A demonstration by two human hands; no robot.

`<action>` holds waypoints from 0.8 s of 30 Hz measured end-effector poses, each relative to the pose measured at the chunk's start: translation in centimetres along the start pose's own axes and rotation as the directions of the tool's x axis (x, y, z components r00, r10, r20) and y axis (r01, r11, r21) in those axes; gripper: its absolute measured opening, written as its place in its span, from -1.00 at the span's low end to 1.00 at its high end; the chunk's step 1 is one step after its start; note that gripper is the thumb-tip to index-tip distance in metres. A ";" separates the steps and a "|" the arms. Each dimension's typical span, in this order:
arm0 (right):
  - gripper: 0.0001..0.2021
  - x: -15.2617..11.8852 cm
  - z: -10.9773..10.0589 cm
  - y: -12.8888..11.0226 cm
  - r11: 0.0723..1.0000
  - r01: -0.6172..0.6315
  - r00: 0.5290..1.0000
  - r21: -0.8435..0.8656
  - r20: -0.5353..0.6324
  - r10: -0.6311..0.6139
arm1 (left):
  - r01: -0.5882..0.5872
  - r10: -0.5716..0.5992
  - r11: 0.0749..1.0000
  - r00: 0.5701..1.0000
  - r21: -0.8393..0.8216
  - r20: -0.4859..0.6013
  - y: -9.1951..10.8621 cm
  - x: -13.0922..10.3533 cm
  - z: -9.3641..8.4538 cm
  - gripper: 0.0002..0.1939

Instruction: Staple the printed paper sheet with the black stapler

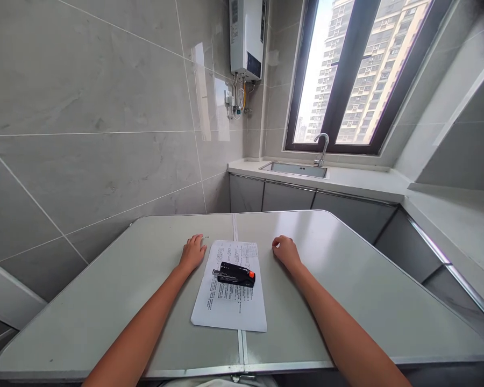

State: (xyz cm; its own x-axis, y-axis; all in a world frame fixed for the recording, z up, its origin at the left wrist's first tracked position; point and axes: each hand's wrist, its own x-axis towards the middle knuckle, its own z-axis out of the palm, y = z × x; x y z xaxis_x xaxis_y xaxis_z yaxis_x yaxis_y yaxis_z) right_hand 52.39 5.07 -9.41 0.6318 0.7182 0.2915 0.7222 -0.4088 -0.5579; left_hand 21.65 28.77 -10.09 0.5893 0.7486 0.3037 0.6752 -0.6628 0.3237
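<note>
One glossy black stapler with an orange-red button at its right end [237, 274] and a silvery metal part at its left lies slantwise on the white printed paper [230, 318], its right end slightly nearer. Whether the paper is a single sheet or a stack cannot be told.

Both hands are off these two things. The bare left hand [193, 252] rests palm down just beside the paper's far left corner, its grip released and fingers spread. The bare right hand [286, 250] lies a little apart from the paper's right edge, its grip loosely curled, with nothing visible in it.

As for progress, the paper and stapler are set out within reach between the hands, and no handling appears under way. No staple can be made out at this size, so whether the paper has been fastened is unclear; this pause could fall before or after the work.

Beneath everything, the pale table with metal edging [371, 279] carries a metal seam [242, 349] down its middle, partly under the paper. On the far side stand a white counter [363, 177] and a steel sink [294, 169], below a dark-framed window [351, 75].
</note>
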 end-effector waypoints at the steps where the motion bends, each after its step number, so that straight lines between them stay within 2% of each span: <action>1: -0.76 0.0 0.1 -0.1 1.000 0.006 1.000 -0.008 0.013 -0.006 | -0.029 0.029 1.000 0.999 0.010 0.017 0.1 0.2 0.3 -0.52; 4: -0.75 0.0 0.2 -0.5 0.999 0.020 0.999 -0.033 0.047 -0.019 | -0.092 0.090 0.995 0.994 0.033 0.055 0.2 0.8 0.7 -0.50; 9: -0.71 0.1 0.3 -0.8 0.995 0.053 0.995 -0.080 0.088 -0.046 | -0.121 0.117 0.991 0.990 0.057 0.072 0.6 1.0 0.7 -0.55; 15: -0.68 -0.2 0.9 -1.2 0.988 0.085 0.984 -0.125 0.163 -0.064 | -0.132 0.127 0.990 0.989 0.059 0.076 1.2 -1.5 -0.5 -0.66; 21: -0.63 -0.4 1.3 -1.4 0.975 0.155 0.975 -0.160 0.182 -0.125 | -0.110 0.108 0.994 0.993 0.022 0.052 0.9 -3.7 -1.7 -0.69; 24: -0.62 -0.4 1.3 -1.4 0.967 0.173 0.974 -0.187 0.179 -0.139 | -0.070 0.072 0.994 0.997 -0.087 0.017 0.9 -4.6 -2.3 -0.71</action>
State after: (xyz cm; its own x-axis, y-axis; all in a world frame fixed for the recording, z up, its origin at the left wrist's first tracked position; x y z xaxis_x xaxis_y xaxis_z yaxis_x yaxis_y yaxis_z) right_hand 50.73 6.10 -9.79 0.4645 0.8572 0.2224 0.8601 -0.3768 -0.3438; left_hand 18.55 24.68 -9.12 0.6440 0.6992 0.3106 0.5909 -0.7124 0.3786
